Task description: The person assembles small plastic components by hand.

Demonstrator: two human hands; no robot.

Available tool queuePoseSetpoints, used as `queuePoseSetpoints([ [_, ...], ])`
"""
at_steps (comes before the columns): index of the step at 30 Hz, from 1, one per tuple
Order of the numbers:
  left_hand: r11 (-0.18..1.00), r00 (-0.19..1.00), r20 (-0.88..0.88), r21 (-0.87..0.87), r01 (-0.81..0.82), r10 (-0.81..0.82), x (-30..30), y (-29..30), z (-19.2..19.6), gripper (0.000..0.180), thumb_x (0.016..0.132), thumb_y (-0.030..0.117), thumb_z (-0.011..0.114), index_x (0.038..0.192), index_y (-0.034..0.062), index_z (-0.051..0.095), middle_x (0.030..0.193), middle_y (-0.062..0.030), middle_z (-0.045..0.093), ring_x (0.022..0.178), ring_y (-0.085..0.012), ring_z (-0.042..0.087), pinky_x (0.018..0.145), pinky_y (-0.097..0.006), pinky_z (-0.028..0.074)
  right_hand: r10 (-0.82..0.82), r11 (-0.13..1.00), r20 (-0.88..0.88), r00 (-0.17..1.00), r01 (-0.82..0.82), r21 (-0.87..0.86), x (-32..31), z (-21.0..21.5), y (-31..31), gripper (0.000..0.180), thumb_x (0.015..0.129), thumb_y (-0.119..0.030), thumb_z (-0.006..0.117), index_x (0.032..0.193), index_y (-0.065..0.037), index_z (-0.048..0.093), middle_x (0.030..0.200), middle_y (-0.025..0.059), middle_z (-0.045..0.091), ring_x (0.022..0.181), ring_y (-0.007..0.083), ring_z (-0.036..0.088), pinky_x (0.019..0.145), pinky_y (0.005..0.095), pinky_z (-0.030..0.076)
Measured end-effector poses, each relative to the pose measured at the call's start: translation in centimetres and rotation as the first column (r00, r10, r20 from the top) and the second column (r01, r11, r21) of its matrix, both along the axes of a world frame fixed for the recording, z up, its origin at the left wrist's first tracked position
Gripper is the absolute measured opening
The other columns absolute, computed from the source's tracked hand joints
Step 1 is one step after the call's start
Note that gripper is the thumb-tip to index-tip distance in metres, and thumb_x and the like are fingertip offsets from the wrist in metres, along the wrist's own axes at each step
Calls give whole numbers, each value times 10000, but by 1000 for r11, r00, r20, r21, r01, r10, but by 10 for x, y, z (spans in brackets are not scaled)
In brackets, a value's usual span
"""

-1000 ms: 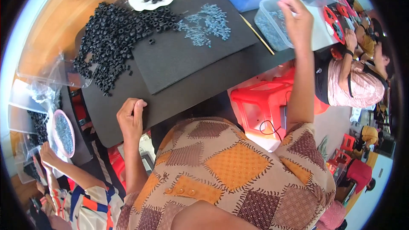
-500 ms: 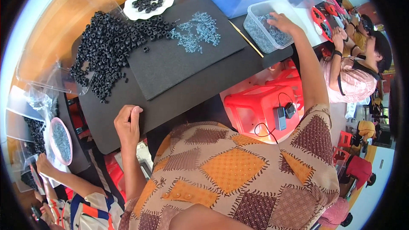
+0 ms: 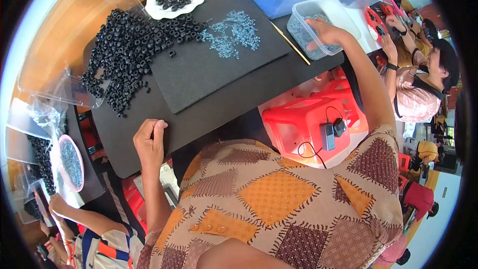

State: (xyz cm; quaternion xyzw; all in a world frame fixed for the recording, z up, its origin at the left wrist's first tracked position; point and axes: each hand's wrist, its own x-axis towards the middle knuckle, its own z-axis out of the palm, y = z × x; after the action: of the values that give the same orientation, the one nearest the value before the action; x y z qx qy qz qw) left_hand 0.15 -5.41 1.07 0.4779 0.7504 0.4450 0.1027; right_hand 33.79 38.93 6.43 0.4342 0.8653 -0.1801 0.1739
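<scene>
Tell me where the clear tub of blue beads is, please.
The clear tub sits upper right in the head view, beside the blue bin, the right hand over it.

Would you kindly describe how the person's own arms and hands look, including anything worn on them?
The left hand and right hand are ungloved, with no watch or bracelet visible. The forearms are bare. The sleeves match the patchwork-print top: beige with orange and dark maroon patches, edged in dark stitch-like marks.

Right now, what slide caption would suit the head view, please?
Right hand at a clear tub of blue beads, left hand curled at the edge of the table.
</scene>
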Motion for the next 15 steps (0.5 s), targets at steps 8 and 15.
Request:
queuePoseSetpoints([
  [8, 1000, 1000, 10, 20, 6, -6, -1, 2, 0, 193, 926, 101, 620, 797, -42, 629, 732, -119, 623, 654, -214, 596, 636, -307, 462, 106, 988, -240, 965, -129, -84, 11, -26, 18, 625, 746, -200, 792, 1289, -33, 532, 1218, 159, 613, 1159, 284, 567, 973, 399, 453],
  [15, 999, 1000, -7, 45, -9, 9, -1, 3, 1, 190, 912, 108, 637, 785, -34, 631, 691, -111, 594, 600, -206, 550, 587, -306, 433, -518, 777, -391, 761, 228, -586, 22, -7, 20, 397, 886, -217, 703, 1236, -74, 585, 1081, -3, 618, 863, 113, 580, 733, 266, 471],
])
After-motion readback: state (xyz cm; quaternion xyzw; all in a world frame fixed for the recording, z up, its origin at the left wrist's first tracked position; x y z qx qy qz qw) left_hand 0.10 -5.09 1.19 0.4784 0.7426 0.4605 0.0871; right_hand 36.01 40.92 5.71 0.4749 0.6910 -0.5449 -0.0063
